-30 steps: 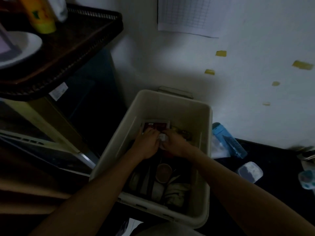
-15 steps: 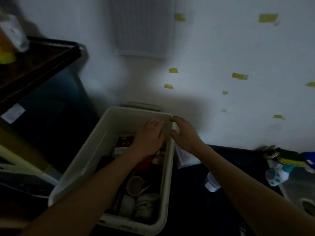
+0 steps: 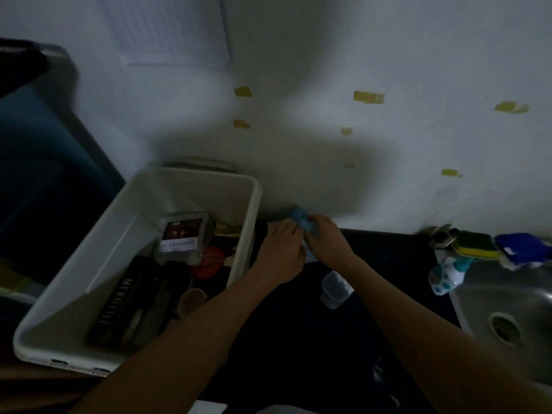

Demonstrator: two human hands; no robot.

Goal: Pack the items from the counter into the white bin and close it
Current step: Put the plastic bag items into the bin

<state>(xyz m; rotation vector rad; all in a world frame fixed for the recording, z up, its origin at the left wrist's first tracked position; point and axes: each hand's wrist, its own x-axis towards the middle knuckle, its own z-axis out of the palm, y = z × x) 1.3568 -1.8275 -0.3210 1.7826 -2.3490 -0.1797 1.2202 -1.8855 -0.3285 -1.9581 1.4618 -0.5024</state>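
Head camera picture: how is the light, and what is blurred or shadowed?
Head view: dim overall; a broad shadow darkens the wall above the left hand and right hand; the black counter shows almost no detail; the blue packet between them is smeared; "MY BOTTLE" in the white bin is readable.

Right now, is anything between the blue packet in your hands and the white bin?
Nothing visible. The right hand grips the blue packet, left hand on it, beside the white bin; only its side wall to lift over, top open.

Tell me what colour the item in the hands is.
Light blue; the item shows best in the head view, between the left hand and right hand.
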